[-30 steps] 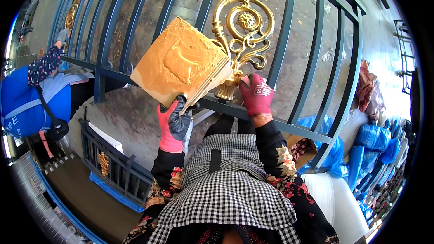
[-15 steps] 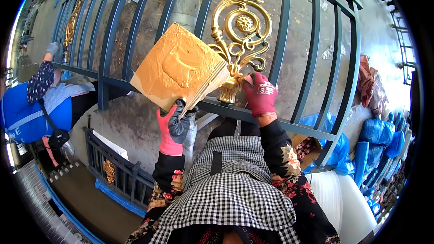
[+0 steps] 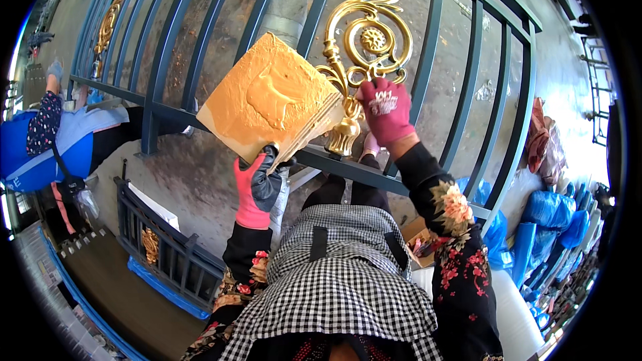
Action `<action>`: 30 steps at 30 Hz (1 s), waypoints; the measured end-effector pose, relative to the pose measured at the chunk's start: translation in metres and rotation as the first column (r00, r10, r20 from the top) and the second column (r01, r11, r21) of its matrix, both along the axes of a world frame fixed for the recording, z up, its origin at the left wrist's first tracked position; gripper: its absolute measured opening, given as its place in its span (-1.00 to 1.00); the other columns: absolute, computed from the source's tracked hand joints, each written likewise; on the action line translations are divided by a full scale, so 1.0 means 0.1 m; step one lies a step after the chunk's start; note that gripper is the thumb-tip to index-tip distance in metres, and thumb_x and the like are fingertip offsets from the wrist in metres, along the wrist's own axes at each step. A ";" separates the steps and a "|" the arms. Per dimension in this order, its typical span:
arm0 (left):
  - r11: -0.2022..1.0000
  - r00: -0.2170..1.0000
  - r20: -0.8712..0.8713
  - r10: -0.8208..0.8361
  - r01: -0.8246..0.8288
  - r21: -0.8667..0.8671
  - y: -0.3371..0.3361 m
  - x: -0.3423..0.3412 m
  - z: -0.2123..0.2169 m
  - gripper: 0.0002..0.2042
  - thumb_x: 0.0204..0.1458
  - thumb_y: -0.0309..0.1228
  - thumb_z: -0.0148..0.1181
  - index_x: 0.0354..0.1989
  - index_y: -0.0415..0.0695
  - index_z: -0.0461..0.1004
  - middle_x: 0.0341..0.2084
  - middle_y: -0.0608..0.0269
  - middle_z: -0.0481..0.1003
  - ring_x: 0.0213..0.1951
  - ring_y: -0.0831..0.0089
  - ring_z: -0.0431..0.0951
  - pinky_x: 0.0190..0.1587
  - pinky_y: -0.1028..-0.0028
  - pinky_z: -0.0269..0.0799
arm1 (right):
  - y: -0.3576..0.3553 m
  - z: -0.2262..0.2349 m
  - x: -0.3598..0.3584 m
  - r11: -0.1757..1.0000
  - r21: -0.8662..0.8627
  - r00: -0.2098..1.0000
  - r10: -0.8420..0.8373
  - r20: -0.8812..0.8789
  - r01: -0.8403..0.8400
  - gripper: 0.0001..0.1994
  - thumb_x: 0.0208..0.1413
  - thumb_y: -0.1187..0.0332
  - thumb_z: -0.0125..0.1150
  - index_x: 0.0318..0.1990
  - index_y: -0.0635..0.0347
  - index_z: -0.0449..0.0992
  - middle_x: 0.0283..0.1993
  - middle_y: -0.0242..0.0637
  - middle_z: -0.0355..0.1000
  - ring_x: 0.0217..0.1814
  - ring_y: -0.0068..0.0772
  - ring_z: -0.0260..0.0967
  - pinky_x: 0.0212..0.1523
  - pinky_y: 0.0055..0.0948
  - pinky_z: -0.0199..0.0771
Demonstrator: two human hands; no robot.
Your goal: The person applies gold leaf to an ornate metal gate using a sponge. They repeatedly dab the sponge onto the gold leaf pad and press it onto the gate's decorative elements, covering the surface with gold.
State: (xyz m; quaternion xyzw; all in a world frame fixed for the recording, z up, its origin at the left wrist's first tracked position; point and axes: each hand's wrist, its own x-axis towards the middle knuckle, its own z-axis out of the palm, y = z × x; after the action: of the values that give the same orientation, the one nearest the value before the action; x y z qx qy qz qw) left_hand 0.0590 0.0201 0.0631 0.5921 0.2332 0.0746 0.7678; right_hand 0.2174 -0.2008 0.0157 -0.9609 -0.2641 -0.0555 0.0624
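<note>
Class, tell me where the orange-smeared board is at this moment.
In the head view, the board is left of centre, held near its lower corner by the left hand, just left of the gold ornament.

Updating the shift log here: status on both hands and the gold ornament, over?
Left hand gripping orange-smeared square slab. Right hand at gold ornament, grip unclear. Ornament amid dark railing bars, partly hidden by right hand.

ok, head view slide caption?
Left hand holds an orange-smeared, square layered slab; right hand at a glossy gold scrolled ornament.
</note>
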 end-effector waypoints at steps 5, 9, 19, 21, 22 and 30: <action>0.991 0.999 -0.006 0.047 -0.045 0.127 0.07 -0.12 -0.21 -0.87 0.06 -0.65 0.03 -0.23 -0.38 0.43 -0.28 0.12 0.48 -0.29 0.36 0.56 -0.21 0.38 0.55 | 0.09 0.30 0.12 0.988 -0.129 0.991 0.073 -0.111 -0.087 -0.88 -0.03 0.29 0.17 -0.34 0.03 0.43 -0.41 -0.27 0.39 -0.36 -0.17 0.40 -0.32 -0.23 0.36; 0.989 0.999 0.038 -0.001 -0.005 0.147 0.03 -0.08 -0.13 -0.84 0.06 -0.56 0.08 -0.19 -0.34 0.42 -0.29 0.15 0.48 -0.28 0.35 0.56 -0.23 0.38 0.56 | 0.15 0.42 0.28 0.968 -0.225 0.986 0.079 -0.143 -0.111 -0.91 -0.03 0.31 0.14 -0.36 0.05 0.46 -0.41 -0.24 0.42 -0.36 -0.18 0.45 -0.35 -0.24 0.39; 0.874 0.991 0.080 -0.109 0.057 0.482 0.09 -0.16 -0.15 -0.83 0.07 -0.63 0.03 -0.16 -0.35 0.42 -0.28 0.19 0.52 -0.29 0.40 0.57 -0.23 0.46 0.52 | -0.03 0.54 0.58 0.987 0.161 0.999 0.030 0.016 -0.032 -0.80 -0.09 0.19 0.28 -0.32 0.01 0.50 -0.32 -0.26 0.47 -0.31 -0.10 0.45 -0.31 -0.22 0.40; 0.996 0.999 0.046 0.013 -0.017 0.089 0.06 -0.20 -0.32 -0.83 0.08 -0.61 0.04 -0.15 -0.33 0.43 -0.28 0.18 0.52 -0.29 0.40 0.57 -0.23 0.45 0.53 | 0.01 0.78 0.49 0.936 0.352 0.998 0.002 -0.059 0.018 -0.73 -0.16 0.24 0.35 -0.27 0.08 0.51 -0.30 -0.21 0.48 -0.30 -0.05 0.45 -0.29 -0.20 0.42; 0.999 0.998 0.030 0.049 -0.049 -0.020 0.05 -0.18 -0.30 -0.83 0.08 -0.61 0.04 -0.15 -0.33 0.43 -0.28 0.17 0.52 -0.29 0.39 0.57 -0.23 0.43 0.54 | 0.04 0.85 0.41 0.894 0.448 0.995 0.017 -0.094 0.027 -0.70 -0.18 0.26 0.37 -0.26 0.10 0.51 -0.29 -0.19 0.48 -0.29 -0.04 0.45 -0.29 -0.20 0.43; 0.962 0.999 0.032 -0.004 0.012 -0.273 0.02 -0.13 -0.68 -0.79 0.09 -0.51 0.08 -0.12 -0.33 0.44 -0.28 0.12 0.52 -0.28 0.25 0.59 -0.24 0.23 0.61 | 0.62 0.94 -0.11 0.839 0.458 0.949 0.311 0.040 -0.294 -0.69 -0.18 0.25 0.33 -0.21 0.03 0.46 -0.32 -0.29 0.43 -0.29 -0.16 0.40 -0.29 -0.23 0.34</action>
State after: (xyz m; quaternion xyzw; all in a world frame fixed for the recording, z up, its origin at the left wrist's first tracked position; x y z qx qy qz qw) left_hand 0.0460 0.0220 -0.0048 0.4801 0.2271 0.0476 0.8460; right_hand 0.2062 -0.1385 0.1092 -0.8657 -0.3906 -0.0882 0.3003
